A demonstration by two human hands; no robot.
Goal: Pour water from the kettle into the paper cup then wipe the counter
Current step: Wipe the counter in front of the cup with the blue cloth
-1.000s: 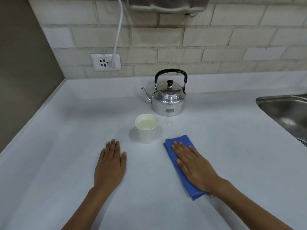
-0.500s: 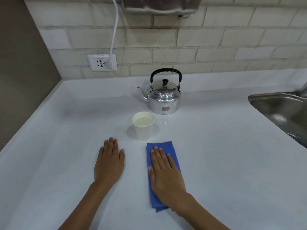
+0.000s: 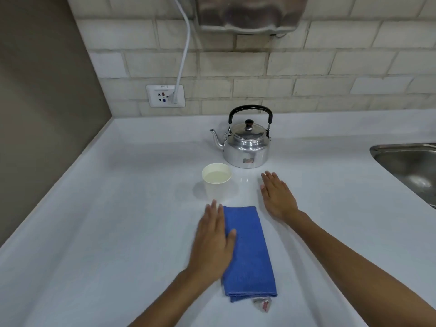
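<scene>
A shiny metal kettle (image 3: 246,146) with a black handle stands on the white counter (image 3: 118,208), spout pointing left. In front of it to the left is a white paper cup (image 3: 217,184) holding water. A folded blue cloth (image 3: 249,253) lies flat just in front of the cup. My left hand (image 3: 213,244) lies flat, blurred, its thumb side overlapping the cloth's left edge. My right hand (image 3: 278,197) rests flat on the bare counter right of the cup, off the cloth and holding nothing.
A steel sink (image 3: 410,166) is sunk into the counter at the right. On the tiled back wall are a socket (image 3: 165,96) with a white cord plugged in and a metal appliance (image 3: 247,13) above. A brown wall closes the left side.
My right hand has lifted off the cloth and moved right and farther away onto bare counter. My left hand has slid right onto the cloth's left edge.
</scene>
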